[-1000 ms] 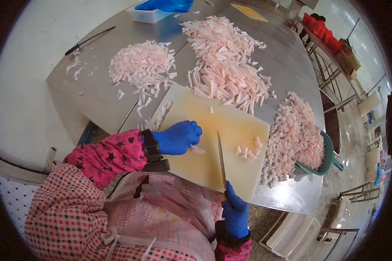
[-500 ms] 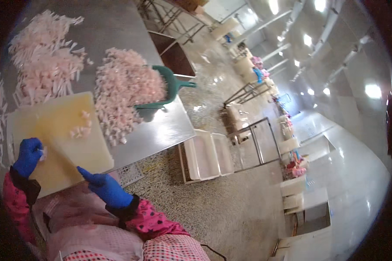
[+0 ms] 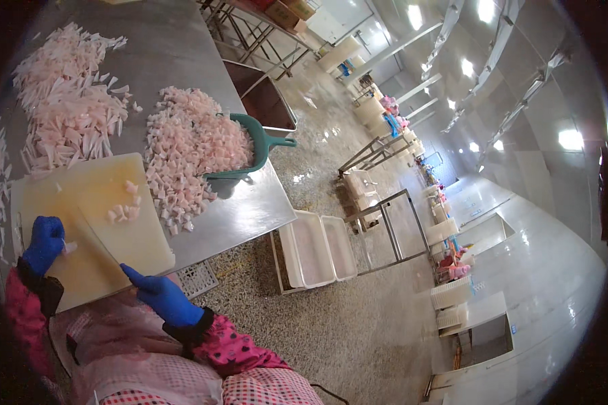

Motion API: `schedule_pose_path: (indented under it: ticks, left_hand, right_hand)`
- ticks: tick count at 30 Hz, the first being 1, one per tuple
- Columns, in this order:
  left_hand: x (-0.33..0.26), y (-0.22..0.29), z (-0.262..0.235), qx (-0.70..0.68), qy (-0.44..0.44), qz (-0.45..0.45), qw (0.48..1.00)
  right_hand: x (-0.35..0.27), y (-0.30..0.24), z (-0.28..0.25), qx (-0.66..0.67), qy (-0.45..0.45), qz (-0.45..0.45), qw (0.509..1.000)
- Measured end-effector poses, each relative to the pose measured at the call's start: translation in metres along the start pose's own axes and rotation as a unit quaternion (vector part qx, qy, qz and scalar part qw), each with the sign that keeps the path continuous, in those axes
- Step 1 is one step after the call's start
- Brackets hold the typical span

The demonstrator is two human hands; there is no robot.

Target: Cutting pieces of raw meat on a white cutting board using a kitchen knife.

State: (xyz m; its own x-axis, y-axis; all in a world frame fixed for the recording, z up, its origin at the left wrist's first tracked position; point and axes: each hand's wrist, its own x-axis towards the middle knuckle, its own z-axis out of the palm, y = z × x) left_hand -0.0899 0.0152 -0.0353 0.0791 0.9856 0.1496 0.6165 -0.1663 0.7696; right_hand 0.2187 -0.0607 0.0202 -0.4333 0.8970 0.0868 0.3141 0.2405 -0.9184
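Observation:
A pale yellow cutting board [image 3: 108,196] lies at the near edge of a steel table [image 3: 250,209]. My left hand [image 3: 45,243], in a blue glove, presses a small pale pink strip onto the board's near left part. My right hand [image 3: 161,295], also blue-gloved, grips the handle of a long knife [image 3: 98,237] whose blade lies across the board toward my left hand. A few cut pink pieces [image 3: 125,206] rest in the board's middle.
A heap of cut pink chunks [image 3: 189,145] spills over a green scoop-like bowl [image 3: 257,145] at the table's right edge. Long pink strips [image 3: 67,115] are piled behind the board. White tubs [image 3: 314,246] and metal racks stand on the wet speckled floor to the right.
The view has swung far to the right, from the table top to the floor and hall. Both hands stay on the board with the knife, now at the lower left.

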Motion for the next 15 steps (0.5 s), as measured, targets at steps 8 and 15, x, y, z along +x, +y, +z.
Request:
schedule_pose_path:
  ticks: [8, 15]
  left_hand:
    - [0.021, 0.007, -0.014, 0.173, 0.081, 0.067, 0.979]
    - [0.039, -0.024, -0.005, 0.26, 0.158, 0.103, 0.947]
  right_hand:
    - [-0.001, 0.0, -0.002, -0.043, 0.001, -0.032, 0.999]
    - [0.006, -0.031, -0.017, 0.056, -0.119, 0.182, 0.974]
